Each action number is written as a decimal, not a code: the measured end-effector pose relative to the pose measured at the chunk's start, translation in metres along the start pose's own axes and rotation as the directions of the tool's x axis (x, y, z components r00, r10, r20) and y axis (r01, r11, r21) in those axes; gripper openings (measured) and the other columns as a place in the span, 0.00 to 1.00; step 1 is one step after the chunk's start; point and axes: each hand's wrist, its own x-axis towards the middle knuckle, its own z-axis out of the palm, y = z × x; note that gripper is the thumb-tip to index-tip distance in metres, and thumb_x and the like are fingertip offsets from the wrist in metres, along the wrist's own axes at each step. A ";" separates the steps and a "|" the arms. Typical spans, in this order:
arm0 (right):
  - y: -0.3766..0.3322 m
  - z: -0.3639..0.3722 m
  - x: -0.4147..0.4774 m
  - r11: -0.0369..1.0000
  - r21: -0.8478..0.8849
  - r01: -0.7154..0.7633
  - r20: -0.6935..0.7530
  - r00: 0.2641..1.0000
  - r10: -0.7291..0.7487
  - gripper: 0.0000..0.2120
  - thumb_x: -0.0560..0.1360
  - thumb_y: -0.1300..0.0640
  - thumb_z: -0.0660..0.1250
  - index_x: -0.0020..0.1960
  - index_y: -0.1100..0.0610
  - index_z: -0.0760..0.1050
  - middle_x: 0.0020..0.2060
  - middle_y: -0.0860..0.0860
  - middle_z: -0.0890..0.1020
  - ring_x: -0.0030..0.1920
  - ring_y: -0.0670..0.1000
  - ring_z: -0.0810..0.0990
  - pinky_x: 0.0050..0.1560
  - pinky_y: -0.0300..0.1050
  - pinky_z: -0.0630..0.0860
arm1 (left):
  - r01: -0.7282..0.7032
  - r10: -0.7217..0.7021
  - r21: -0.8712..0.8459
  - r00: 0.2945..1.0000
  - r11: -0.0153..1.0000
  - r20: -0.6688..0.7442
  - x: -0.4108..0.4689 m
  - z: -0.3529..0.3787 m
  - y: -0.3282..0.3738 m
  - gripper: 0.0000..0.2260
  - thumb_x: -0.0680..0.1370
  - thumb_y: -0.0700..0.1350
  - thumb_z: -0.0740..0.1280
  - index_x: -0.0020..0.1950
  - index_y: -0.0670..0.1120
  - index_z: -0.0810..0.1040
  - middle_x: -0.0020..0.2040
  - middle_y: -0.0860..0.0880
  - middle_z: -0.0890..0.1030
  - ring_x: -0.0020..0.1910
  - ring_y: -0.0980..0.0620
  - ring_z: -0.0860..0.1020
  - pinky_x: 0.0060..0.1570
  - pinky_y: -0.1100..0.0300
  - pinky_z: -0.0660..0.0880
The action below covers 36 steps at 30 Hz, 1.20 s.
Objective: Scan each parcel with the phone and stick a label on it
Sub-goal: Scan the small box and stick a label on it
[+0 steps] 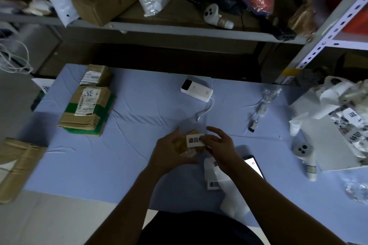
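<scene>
Blue-clothed surface under cluttered shelves: a small cardboard parcel sits in the left hand, fingers curled round it. The right hand pinches the label by its right end, against the parcel's top. The parcel looks light and stiff, best held by its edges. Open cloth lies left of the fingers; the phone lies to their right.

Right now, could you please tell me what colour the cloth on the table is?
Light blue cloth, head view.
</scene>
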 end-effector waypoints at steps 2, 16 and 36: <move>0.002 0.000 0.002 1.000 0.016 -0.008 0.054 0.999 0.007 0.18 0.75 0.64 0.74 0.63 0.53 0.77 0.49 0.59 0.87 0.52 0.56 0.87 0.49 0.45 0.83 | 0.162 -0.171 -0.368 0.985 0.916 0.008 0.000 0.001 -0.002 0.36 0.64 0.49 0.84 0.69 0.49 0.75 0.53 0.55 0.85 0.51 0.62 0.83 0.52 0.64 0.79; 0.029 0.031 0.043 0.514 -0.825 0.236 0.119 0.961 -0.249 0.04 0.72 0.62 0.75 0.46 0.57 0.86 0.41 0.53 0.86 0.42 0.49 0.84 0.46 0.42 0.78 | 0.004 0.037 0.152 0.962 0.988 -0.269 0.022 0.025 -0.048 0.07 0.76 0.39 0.70 0.51 0.47 0.84 0.45 0.50 0.83 0.46 0.50 0.80 0.45 0.61 0.72; 0.044 0.016 0.048 0.701 -0.713 -0.014 -0.158 0.977 -0.141 0.21 0.73 0.57 0.75 0.65 0.54 0.76 0.53 0.51 0.83 0.52 0.51 0.83 0.53 0.53 0.83 | 0.421 -0.391 -0.007 0.836 0.907 -0.385 0.011 0.022 -0.081 0.21 0.72 0.59 0.73 0.59 0.48 0.80 0.52 0.48 0.78 0.51 0.44 0.79 0.46 0.51 0.80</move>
